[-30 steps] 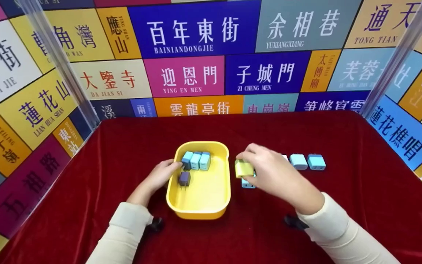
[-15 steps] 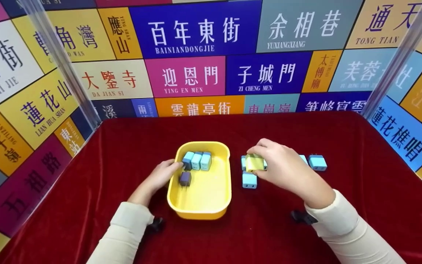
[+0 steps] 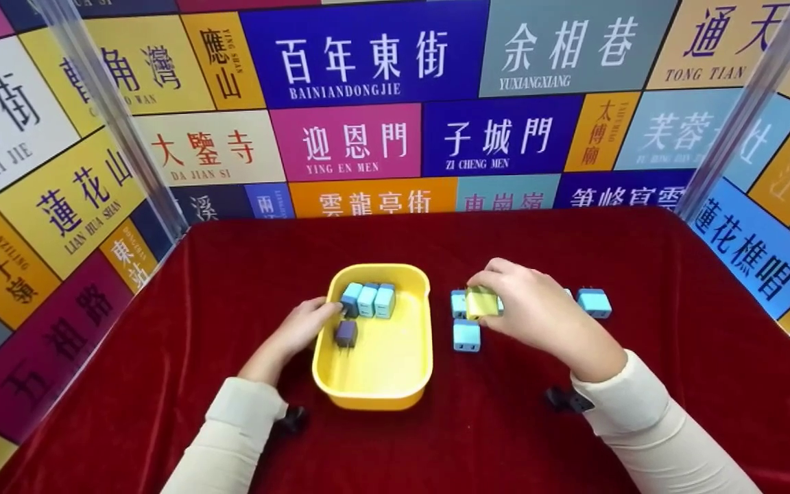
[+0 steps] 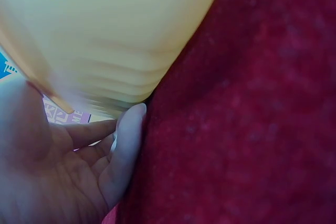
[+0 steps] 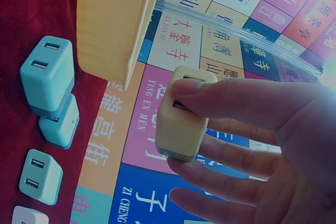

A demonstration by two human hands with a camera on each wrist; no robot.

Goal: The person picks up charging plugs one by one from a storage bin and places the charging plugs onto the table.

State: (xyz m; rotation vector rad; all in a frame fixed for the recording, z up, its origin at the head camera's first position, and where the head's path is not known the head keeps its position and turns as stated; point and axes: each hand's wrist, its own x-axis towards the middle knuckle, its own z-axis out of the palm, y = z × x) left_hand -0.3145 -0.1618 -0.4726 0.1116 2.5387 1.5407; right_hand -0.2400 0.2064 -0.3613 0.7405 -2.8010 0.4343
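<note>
My right hand (image 3: pixel 532 312) pinches a yellow USB wall charger (image 3: pixel 482 302) between thumb and fingers, above a row of chargers right of the bin. Its two USB ports show in the right wrist view, where the charger (image 5: pixel 181 129) is held clear of the cloth. Just below it lies a teal charger (image 3: pixel 466 337), with another teal charger (image 3: pixel 459 304) partly hidden behind the held one. At the yellow bin (image 3: pixel 372 401), my left hand (image 3: pixel 307 328) grips the left rim, thumb over the edge and fingers outside. Inside are three teal-and-blue chargers (image 3: pixel 367 300) and a dark purple charger (image 3: pixel 346 333).
Farther right on the red cloth (image 3: pixel 477 425) sits a teal charger (image 3: pixel 594 303), its neighbours mostly behind my right hand. A white charger (image 5: pixel 30 215) shows in the right wrist view. Patterned sign panels (image 3: pixel 347 140) stand around the table's back and sides.
My right hand has carried the yellow charger right and slightly back, away from the bin, uncovering the near teal charger. The left hand and the bin have stayed put.
</note>
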